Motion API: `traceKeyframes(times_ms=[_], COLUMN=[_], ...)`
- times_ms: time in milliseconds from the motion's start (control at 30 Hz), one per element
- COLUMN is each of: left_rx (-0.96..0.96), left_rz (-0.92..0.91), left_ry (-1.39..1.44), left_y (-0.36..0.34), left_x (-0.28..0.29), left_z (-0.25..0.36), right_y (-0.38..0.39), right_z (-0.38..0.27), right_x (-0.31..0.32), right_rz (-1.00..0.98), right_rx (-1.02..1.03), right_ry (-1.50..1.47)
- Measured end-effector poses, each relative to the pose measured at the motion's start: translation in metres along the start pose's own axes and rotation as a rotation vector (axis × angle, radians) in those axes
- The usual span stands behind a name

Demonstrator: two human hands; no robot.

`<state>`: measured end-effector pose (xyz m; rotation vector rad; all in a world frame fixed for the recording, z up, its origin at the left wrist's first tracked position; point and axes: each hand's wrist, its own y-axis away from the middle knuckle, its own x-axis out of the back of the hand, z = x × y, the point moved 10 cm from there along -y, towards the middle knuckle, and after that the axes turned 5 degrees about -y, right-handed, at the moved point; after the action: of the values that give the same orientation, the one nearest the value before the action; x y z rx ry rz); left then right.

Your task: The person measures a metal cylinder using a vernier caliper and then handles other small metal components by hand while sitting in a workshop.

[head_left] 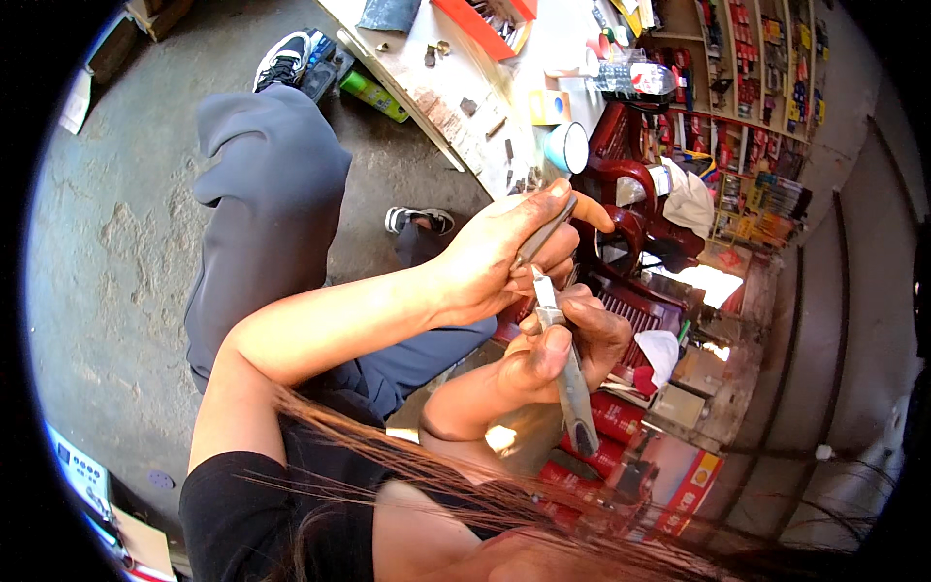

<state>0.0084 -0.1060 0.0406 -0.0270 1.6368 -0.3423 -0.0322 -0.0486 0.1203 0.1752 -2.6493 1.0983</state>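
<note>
Left hand (504,254) closed around a thin grey strip (545,231), right hand (562,341) gripping a utility knife (567,373), blade tip against the strip, both held above the lap, red plastic chair (630,209) beyond, cluttered worktop (485,87) behind

Red and yellow packets (776,58) fill the wall shelves at upper right — small and rectangular. A green and yellow carton (373,94) lies under the workbench edge. Red cartons (621,419) with yellow print are stacked at lower right. A white labelled box (78,472) sits at the lower left rim.
</note>
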Motion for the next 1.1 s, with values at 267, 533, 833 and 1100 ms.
traceKeyframes(times_ms=[267, 533, 833, 1100], left_rx=[0.041, 0.044, 0.052, 0.038], left_rz=[0.013, 0.065, 0.068, 0.06], left_ry=[-0.027, -0.06, -0.028, 0.007], left_y=[0.002, 0.002, 0.002, 0.003], left_x=[0.003, 0.007, 0.007, 0.01], left_z=[0.0, 0.0, -0.003, -0.002], right_y=[-0.007, -0.005, -0.005, -0.004], right_z=[-0.004, -0.002, -0.004, -0.004], right_x=[-0.005, -0.01, -0.007, -0.009], right_rz=[-0.163, -0.123, -0.09, -0.112], right_rx=[0.055, 0.004, 0.036, 0.006], right_ry=[-0.036, 0.052, 0.131, 0.163])
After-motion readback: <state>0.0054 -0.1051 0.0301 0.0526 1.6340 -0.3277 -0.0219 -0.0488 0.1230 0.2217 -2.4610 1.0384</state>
